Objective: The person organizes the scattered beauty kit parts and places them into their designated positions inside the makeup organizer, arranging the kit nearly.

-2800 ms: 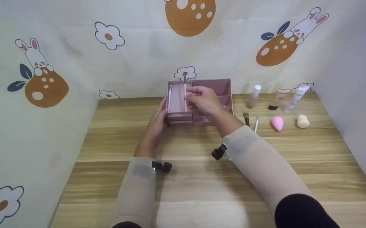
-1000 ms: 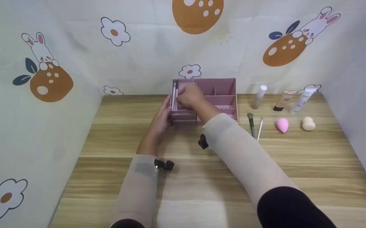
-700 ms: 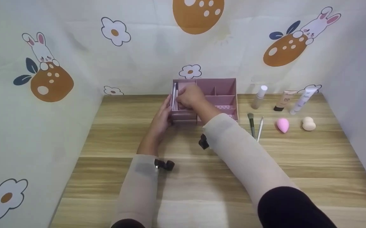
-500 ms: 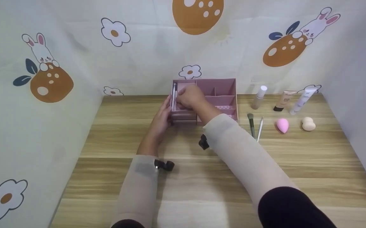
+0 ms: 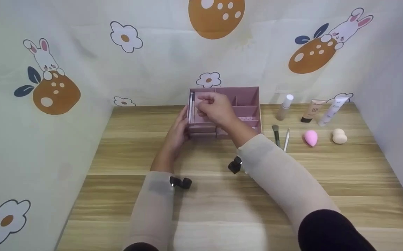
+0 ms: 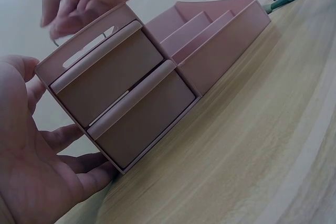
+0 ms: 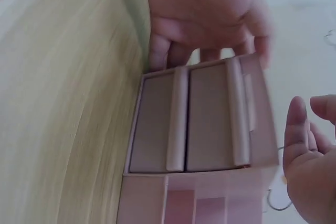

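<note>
Pink, the box [image 5: 247, 96] stood about midway along the far edge of the table [image 5: 135, 125], with its two drawers [image 6: 147, 114] sitting flush and facing the near edge. In the tray [image 5: 201, 124] at the box's top left lay two brushes [image 5: 193, 111], side by side along the left wall; their tips were too small to make out well. The left hand [image 5: 177, 135] rested against the box's outer left side, fingers fairly straight and touching the wall, gripping nothing. The right hand [image 5: 219, 108] was over the tray, fingers loosely bent, thumb and forefinger apart in the right wrist view, with nothing between them. Toward the table's right edge lay a green brush [image 5: 275, 129] and a pencil [image 5: 287, 139], their near ends hidden by the right sleeve [image 5: 285, 177], then a pink sponge [image 5: 311, 138] and a beige sponge [image 5: 339, 136]. Behind these, toward the far right corner, were a bottle [image 5: 285, 108], a BB tube [image 5: 313, 109] and a white tube [image 5: 331, 111]. The step in hand looked like stowing brushes, these two apparently placed. The next move seemed to call for drawing the right hand clear without nudging them, then pinching another slim item by its shaft.
</note>
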Tool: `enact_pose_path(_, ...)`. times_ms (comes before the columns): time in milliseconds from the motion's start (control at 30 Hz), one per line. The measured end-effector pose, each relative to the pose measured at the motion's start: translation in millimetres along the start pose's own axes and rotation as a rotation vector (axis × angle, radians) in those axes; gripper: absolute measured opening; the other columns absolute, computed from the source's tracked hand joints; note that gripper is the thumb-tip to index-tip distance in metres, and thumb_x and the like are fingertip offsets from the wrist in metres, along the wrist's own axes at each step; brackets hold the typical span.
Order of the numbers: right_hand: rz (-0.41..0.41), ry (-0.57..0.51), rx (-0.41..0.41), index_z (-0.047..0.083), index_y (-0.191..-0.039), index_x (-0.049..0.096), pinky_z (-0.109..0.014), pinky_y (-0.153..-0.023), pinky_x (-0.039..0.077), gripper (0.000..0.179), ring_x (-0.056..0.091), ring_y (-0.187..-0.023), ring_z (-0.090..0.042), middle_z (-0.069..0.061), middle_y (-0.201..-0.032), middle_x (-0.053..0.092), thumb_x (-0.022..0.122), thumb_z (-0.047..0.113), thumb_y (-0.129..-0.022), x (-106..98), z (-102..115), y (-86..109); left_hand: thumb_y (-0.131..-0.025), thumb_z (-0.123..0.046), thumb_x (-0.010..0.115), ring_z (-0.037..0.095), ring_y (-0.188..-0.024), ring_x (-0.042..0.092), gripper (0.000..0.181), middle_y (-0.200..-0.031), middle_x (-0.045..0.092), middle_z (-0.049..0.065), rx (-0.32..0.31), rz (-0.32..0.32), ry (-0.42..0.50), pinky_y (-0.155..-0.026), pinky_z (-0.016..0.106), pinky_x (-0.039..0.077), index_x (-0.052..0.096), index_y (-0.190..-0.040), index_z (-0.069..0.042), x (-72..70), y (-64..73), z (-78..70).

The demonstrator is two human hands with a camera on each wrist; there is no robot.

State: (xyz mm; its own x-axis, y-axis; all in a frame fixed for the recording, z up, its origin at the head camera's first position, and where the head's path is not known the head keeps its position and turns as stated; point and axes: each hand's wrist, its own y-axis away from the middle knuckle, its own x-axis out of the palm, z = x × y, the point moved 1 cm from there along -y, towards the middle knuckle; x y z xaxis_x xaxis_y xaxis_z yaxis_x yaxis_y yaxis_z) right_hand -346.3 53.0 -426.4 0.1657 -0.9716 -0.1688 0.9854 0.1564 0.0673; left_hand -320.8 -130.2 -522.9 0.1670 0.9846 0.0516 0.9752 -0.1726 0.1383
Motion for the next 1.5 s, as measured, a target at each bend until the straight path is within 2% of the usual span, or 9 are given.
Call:
enact_pose_path(100,0.009,-0.005,-0.002,0.010,-0.138,0.071,-0.043,-0.086,0.068,0.039,0.079,-0.089,-0.023,-0.017,-0.113,0.077,0.074,0.016,-0.100,-11.1,3.9,11.8,-0.112,-0.043,0.039,0.039,-0.158,0.041,0.051,-0.181,0.021,-0.005,0.003,-0.001,-0.002,-0.125,0.058,0.042,0.035,-0.159,-0.061,-0.2,-0.5,-0.2)
enact_pose_path(200,0.002,-0.014,0.001,0.013,-0.136,0.073,-0.041,-0.082,0.069,0.037,0.077,-0.084,-0.021,-0.017,-0.111,0.077,0.076,0.018,-0.099,-24.5,5.7,21.8,-0.112,-0.043,0.039,0.038,-0.159,0.040,0.051,-0.181,0.020,-0.006,0.011,-0.001,-0.008,-0.125,0.058,0.041,0.035,-0.159,-0.061,-0.6,-0.8,-0.1)
enact_pose_path(300,0.000,-0.038,-0.010,0.011,-0.135,0.073,-0.035,-0.078,0.068,0.038,0.075,-0.082,-0.018,-0.010,-0.105,0.076,0.077,0.017,-0.098,-37.9,4.7,30.3,-0.112,-0.044,0.038,0.040,-0.160,0.036,0.051,-0.182,0.018,-0.005,0.015,-0.002,-0.020,-0.127,0.059,0.039,0.034,-0.160,-0.060,-1.0,-0.8,0.4)
enact_pose_path(467,0.006,-0.041,-0.022,0.006,-0.133,0.072,-0.031,-0.080,0.067,0.038,0.073,-0.084,-0.014,-0.001,-0.100,0.074,0.078,0.013,-0.097,-56.7,-2.3,41.6,-0.112,-0.042,0.037,0.042,-0.161,0.034,0.053,-0.183,0.015,-0.002,0.021,-0.010,-0.031,-0.127,0.060,0.038,0.032,-0.163,-0.057,-1.6,-0.5,1.4)
enact_pose_path(633,0.022,-0.039,-0.032,0.006,-0.135,0.070,-0.024,-0.082,0.065,0.039,0.073,-0.090,-0.011,-0.001,-0.100,0.073,0.077,0.007,-0.096,-72.1,-8.6,53.2,-0.113,-0.041,0.036,0.043,-0.160,0.035,0.054,-0.183,0.014,-0.002,0.022,-0.010,-0.029,-0.126,0.061,0.039,0.031,-0.164,-0.055,-2.0,-1.2,1.6)
enact_pose_path(833,0.017,-0.113,-0.056,-0.001,-0.138,0.066,-0.025,-0.082,0.065,0.043,0.073,-0.087,-0.010,-0.001,-0.099,0.074,0.074,0.001,-0.096,-91.9,-15.5,67.1,-0.113,-0.040,0.037,0.034,-0.166,0.024,0.052,-0.182,0.016,-0.008,0.034,-0.004,-0.024,-0.133,0.058,0.029,0.033,-0.162,-0.057,-1.1,-1.9,0.6)
enact_pose_path(1100,-0.048,-0.127,-0.053,-0.001,-0.136,0.066,-0.021,-0.075,0.063,0.041,0.069,-0.080,-0.007,0.004,-0.093,0.073,0.075,0.000,-0.095,-128.4,-37.1,85.5,-0.113,-0.043,0.036,0.035,-0.166,0.022,0.051,-0.183,0.012,-0.007,0.017,-0.024,-0.061,-0.131,0.060,0.031,0.032,-0.161,-0.059,0.3,-0.2,1.6)
enact_pose_path(1233,-0.076,-0.133,-0.037,0.000,-0.134,0.066,-0.022,-0.076,0.065,0.039,0.069,-0.081,-0.007,0.005,-0.094,0.072,0.072,-0.003,-0.096,-146.7,-47.9,96.6,-0.113,-0.043,0.036,0.039,-0.165,0.027,0.053,-0.183,0.011,-0.006,0.017,-0.021,-0.069,-0.129,0.061,0.034,0.029,-0.164,-0.056,0.2,-0.1,1.1)
enact_pose_path(1500,-0.122,-0.120,0.014,0.007,-0.132,0.068,-0.025,-0.081,0.066,0.036,0.073,-0.083,-0.007,0.004,-0.096,0.071,0.074,0.001,-0.097,-179.4,-69.9,116.9,-0.113,-0.043,0.036,0.039,-0.164,0.028,0.051,-0.183,0.011,-0.005,0.005,-0.011,-0.041,-0.129,0.060,0.034,0.032,-0.160,-0.062,0.5,-0.3,1.0)
